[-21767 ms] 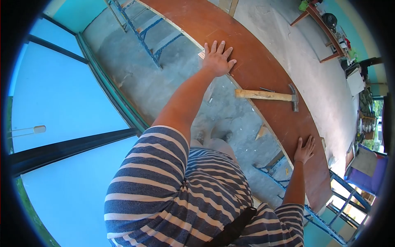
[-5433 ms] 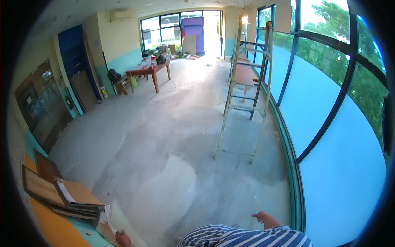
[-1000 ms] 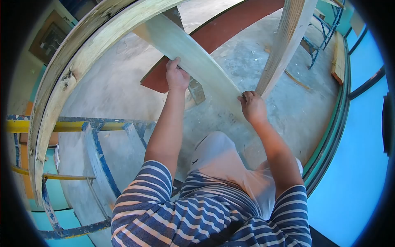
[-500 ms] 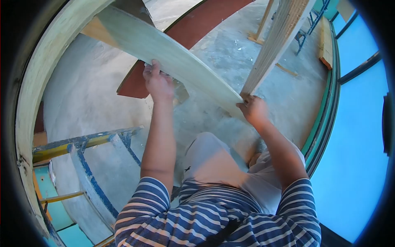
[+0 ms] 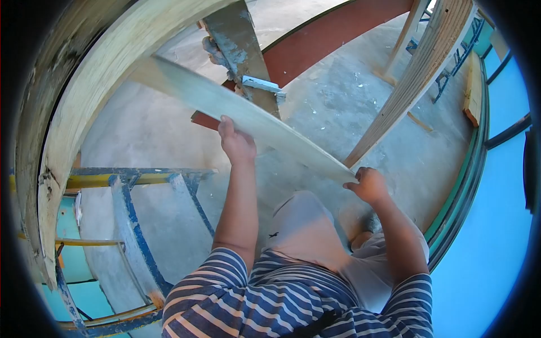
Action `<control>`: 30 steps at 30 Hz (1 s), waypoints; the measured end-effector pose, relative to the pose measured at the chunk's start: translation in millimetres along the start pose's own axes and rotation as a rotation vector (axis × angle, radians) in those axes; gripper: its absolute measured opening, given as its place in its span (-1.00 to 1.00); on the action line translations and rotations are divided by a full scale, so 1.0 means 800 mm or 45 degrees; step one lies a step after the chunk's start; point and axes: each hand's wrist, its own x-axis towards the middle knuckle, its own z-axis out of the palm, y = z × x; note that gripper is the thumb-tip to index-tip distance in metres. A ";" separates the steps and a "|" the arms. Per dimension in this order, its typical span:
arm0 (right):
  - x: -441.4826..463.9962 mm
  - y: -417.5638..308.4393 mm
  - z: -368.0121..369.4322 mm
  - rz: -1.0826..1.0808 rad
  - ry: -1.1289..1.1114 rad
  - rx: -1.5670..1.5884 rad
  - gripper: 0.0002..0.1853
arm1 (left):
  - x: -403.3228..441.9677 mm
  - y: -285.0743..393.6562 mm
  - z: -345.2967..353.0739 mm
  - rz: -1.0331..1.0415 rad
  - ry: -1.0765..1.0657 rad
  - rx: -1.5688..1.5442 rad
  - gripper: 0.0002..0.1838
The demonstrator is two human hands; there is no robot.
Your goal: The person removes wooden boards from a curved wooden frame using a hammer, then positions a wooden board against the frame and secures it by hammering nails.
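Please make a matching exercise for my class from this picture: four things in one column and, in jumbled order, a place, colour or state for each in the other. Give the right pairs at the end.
Things:
1. thin board
2. ladder
3. shirt
4. window

Descriptions:
A. blue-grey with pale stripes
B. along the right side of the picture
C. has the left hand on its edge and the right hand at its end
D. on the left of the picture, with blue and yellow paint

Right pairs: 1-C, 2-D, 3-A, 4-B
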 end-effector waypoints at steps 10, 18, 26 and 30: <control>0.004 -0.006 0.036 -0.122 0.067 -0.189 -0.78 | 0.011 0.008 0.066 -0.160 -0.125 -0.037 -0.56; 0.015 0.033 0.036 -0.032 -0.041 -0.287 -0.80 | -0.022 -0.021 0.068 -0.217 -0.197 -0.029 -0.59; 0.015 0.058 0.011 0.037 -0.211 -0.332 -0.76 | -0.067 -0.016 0.058 -0.193 -0.279 0.079 -0.53; 0.016 0.048 0.002 0.048 -0.137 -0.256 -0.76 | -0.058 -0.011 0.063 -0.177 -0.362 0.030 -0.51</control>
